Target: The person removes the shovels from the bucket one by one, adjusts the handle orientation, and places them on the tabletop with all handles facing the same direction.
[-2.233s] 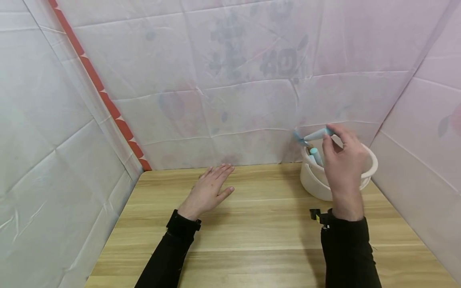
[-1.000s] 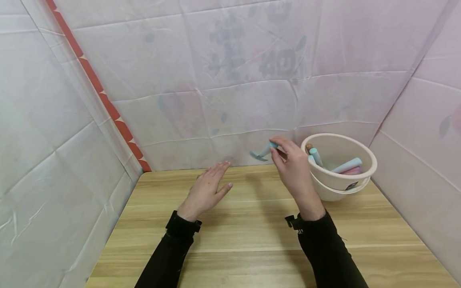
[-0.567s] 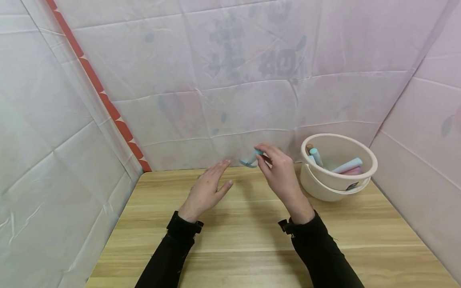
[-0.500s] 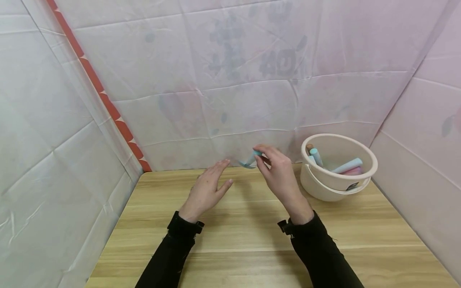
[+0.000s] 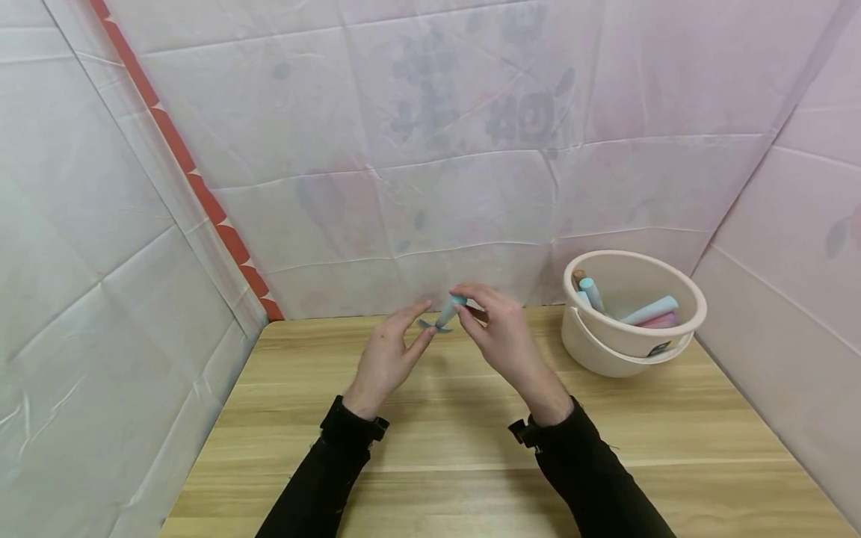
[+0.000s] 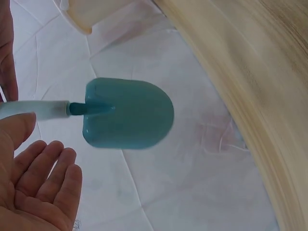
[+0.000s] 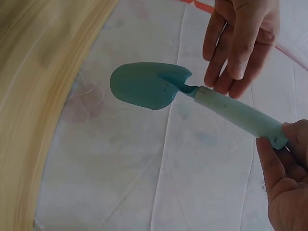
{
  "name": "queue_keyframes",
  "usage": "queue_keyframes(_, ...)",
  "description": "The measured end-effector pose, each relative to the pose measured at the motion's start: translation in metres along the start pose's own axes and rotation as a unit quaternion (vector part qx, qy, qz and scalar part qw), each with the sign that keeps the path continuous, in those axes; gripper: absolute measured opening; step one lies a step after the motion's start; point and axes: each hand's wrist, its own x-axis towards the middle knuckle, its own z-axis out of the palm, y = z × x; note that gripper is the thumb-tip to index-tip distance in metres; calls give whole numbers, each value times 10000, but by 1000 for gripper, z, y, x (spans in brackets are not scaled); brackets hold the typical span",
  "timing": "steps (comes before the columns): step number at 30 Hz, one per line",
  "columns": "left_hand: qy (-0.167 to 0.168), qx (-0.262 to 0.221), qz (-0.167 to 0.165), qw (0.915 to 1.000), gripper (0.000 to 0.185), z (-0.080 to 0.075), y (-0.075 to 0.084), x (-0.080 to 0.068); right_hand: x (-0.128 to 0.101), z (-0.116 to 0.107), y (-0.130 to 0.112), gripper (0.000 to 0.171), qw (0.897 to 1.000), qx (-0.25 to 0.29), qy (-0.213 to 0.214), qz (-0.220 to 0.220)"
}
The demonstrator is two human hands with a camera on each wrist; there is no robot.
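1. Nearest are two black sleeves (image 5: pixel 306 486), reaching in over the wood-grained bench (image 5: pixel 444 463); each wrist wears a black band (image 5: pixel 548 433).
2. The left hand (image 5: pixel 385 353) holds nothing in its grip: its fingers lie fairly straight, the thumb near the trowel's neck. Whether the thumb touches it, I cannot tell.
3. The right hand (image 5: pixel 501 329) pinches the butt of the trowel's handle (image 7: pixel 240 111) between thumb and fingers. The two hands are apart, with the trowel between them.
4. The trowel (image 6: pixel 130 114) is held tilted above the bench near its far edge, handle end up toward the right hand, blade (image 7: pixel 142 86) lower and toward the left. The blade is teal and rounded at the tip; the handle is a paler blue-green.
5. To the right of both hands, well apart from the trowel, a cream bucket (image 5: pixel 599 351) stands on the bench. Inside it lean a pale blue handle (image 5: pixel 650 310), a pink one (image 5: pixel 659 321), a blue-ended one (image 5: pixel 591 294) and something brown (image 5: pixel 578 276).
6. Farthest, creased whitish sheeting (image 5: pixel 471 194) with faint prints rises behind the bench, a red strip (image 5: pixel 181 146) slanting down its left side.
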Motion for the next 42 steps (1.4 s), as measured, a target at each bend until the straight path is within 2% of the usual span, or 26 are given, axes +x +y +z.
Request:
queue_keyframes(4, 69, -274, 30, 9996, 48, 1, 1, -1, -2, 5, -3, 29, 9997, 26, -219, 67)
queue_keyframes(10, 54, -791, -92, 9968, 47, 2, 2, -1, -4, 11, -8, 29, 9989, 13, -411, 203)
queue_keyframes(15, 101, -991, 28, 9950, 40, 2, 2, -2, -6, 13, -10, 30, 9982, 40, -529, 273)
queue_keyframes(22, 150, -940, 271, 9951, 37, 3, -1, -2, -6, 13, -14, 33, 9974, -1, -642, 326)
queue_keyframes(30, 187, -774, 573, 9952, 32, 5, -14, -2, -5, 16, -13, 35, 9974, -106, -686, 175)
queue_keyframes(37, 255, -735, 426, 9961, 34, 2, -31, -2, -4, 15, -11, 38, 9959, 52, -847, 322)
queue_keyframes(42, 327, -780, 179, 9963, 31, -1, -44, -2, -4, 14, -8, 45, 9933, -88, -1094, 374)
